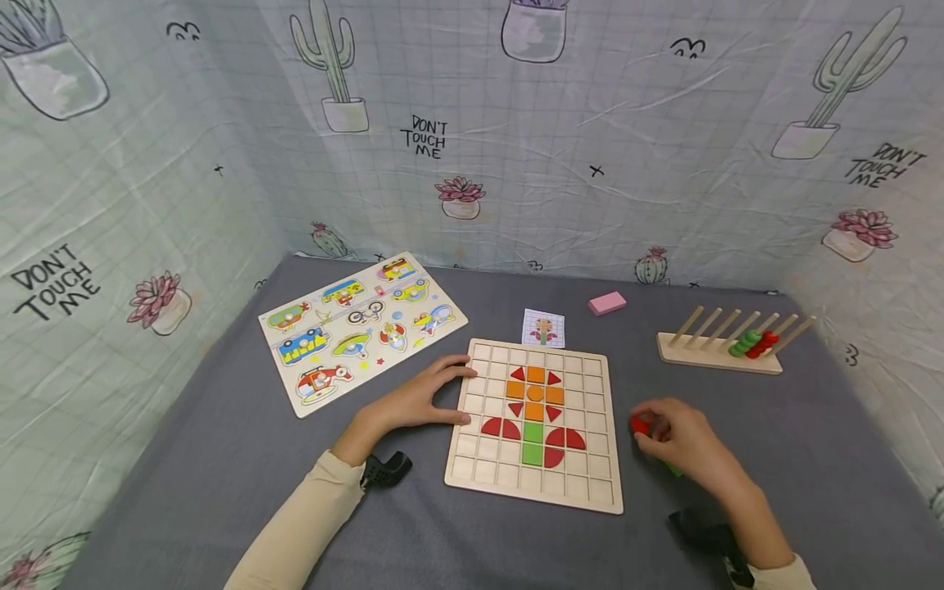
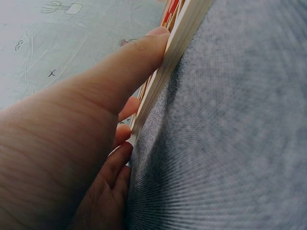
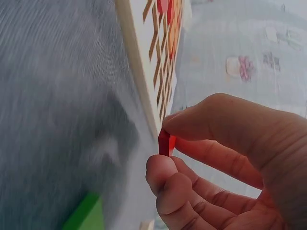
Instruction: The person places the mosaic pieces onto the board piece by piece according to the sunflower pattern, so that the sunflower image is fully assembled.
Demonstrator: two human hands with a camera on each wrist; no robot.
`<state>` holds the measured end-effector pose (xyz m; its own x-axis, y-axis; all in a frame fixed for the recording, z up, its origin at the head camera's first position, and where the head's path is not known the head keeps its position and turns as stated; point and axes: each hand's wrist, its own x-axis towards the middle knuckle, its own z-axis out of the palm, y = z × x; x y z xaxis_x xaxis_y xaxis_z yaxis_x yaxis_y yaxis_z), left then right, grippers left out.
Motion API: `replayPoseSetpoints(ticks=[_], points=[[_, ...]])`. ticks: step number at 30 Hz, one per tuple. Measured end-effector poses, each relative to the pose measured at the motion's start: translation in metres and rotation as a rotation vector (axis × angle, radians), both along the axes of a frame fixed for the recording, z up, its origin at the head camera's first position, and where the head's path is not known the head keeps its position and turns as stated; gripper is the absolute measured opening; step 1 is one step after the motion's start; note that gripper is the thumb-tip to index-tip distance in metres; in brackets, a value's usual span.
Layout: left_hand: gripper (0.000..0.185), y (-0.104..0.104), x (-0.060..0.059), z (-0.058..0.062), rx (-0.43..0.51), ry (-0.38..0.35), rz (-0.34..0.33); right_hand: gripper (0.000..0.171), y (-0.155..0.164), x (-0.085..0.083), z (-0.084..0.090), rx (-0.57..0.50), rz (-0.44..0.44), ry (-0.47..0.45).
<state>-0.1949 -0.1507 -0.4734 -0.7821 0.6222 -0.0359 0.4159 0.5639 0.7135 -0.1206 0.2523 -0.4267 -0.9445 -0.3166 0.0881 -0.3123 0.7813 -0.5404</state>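
A wooden grid board (image 1: 483, 474) lies on the table, with orange squares, an orange round piece, red triangles, green squares and red quarter-circles set in its cells. At its left edge my left hand (image 1: 413, 401) rests, thumb and fingers spread and touching the rim. To the right of the board, my right hand (image 1: 686, 442) pinches a small red puzzle piece (image 3: 164, 143) between thumb and fingers; its full outline is partly hidden. A green piece (image 3: 88, 213) lies on the cloth below that hand, mostly covered in the head view. A pattern card (image 1: 543, 328) sits behind the board.
A vehicle peg puzzle (image 1: 369, 328) lies at the back left. Toward the back right stands a wooden peg rack (image 1: 715, 357) with green and red rings. A pink block (image 1: 607, 303) lies near the back. Printed cloth walls (image 1: 516, 221) enclose the grey tabletop.
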Motion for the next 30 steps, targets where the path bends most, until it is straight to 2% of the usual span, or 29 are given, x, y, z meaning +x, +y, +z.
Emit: replayPoseSetpoints(ticks=[5,14,21,30], points=[[0.071,0.001,-0.001,0.000,-0.002,-0.006,0.000,0.026,-0.015,0.000,0.002,-0.028,0.045,0.004],[0.070,0.002,-0.001,0.003,0.009,-0.015,0.000,0.024,-0.045,-0.004,0.003,-0.063,0.149,-0.055],[0.069,0.002,-0.002,0.003,0.012,-0.015,-0.003,0.024,-0.068,-0.006,0.002,-0.089,0.230,-0.048],[0.070,0.001,-0.001,0.004,0.011,-0.017,0.002,0.021,-0.094,-0.002,-0.002,-0.058,0.291,-0.046]])
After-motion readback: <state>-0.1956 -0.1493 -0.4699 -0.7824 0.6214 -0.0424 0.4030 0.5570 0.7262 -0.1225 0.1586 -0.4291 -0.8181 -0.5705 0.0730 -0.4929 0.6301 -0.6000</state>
